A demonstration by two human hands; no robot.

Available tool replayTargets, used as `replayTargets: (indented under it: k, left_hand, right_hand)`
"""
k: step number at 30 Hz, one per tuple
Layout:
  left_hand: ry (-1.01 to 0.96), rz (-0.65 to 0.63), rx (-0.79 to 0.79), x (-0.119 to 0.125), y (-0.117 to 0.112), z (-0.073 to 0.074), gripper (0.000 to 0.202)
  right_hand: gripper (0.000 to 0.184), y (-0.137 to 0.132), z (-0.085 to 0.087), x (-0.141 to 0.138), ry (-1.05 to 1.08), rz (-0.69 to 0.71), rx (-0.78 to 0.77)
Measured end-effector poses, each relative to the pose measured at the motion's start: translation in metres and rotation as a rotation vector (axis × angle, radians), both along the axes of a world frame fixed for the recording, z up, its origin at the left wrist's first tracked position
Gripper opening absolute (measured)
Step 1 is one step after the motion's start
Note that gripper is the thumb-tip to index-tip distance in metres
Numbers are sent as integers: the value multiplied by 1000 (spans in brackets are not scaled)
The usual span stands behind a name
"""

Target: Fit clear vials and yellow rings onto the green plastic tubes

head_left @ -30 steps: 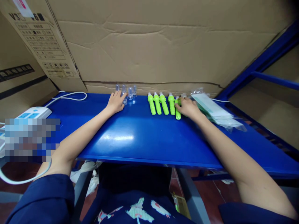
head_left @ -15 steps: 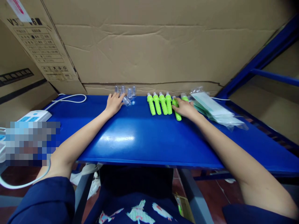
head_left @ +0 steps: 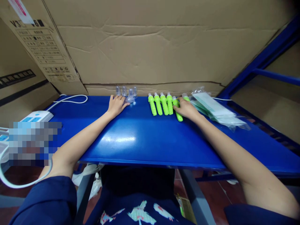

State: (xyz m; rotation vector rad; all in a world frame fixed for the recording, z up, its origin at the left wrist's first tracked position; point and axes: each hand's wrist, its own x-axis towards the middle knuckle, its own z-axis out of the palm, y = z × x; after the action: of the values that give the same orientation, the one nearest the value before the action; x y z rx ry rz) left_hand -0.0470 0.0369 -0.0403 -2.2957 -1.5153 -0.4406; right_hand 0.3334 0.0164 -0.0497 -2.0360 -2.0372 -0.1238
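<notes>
My left hand is at the back of the blue table, its fingers closed on a tilted clear plastic cap. Several similar clear caps stand upright just behind it. My right hand grips a lime-green stick-shaped tube with a clear tip, which lies slanted on the table; the fingers partly cover its upper part. To its left, several matching green tubes lie side by side, clear ends toward the back. Another green tube shows just beyond my right hand, mostly hidden by it.
Clear bags with pale green-white contents lie to the right on the blue table. A white power strip with a white cable is at the left. Cardboard walls the back, and a blue metal frame rises at right.
The clear cap at my left hand has turned and shifted slightly back, and the fingers have drawn in around it. My right hand stays on the same green tube.
</notes>
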Motion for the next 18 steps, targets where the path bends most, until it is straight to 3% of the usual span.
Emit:
replayTargets:
  k: [6,18]
  left_hand:
    - [-40,75,-36,3,-3,4,60]
    - [-153,-30,-8,3,0,-3,48]
  right_hand:
    - [55,-2,4,-2,17,-22,-17]
    - [64,6,-4,3,49,60,-17]
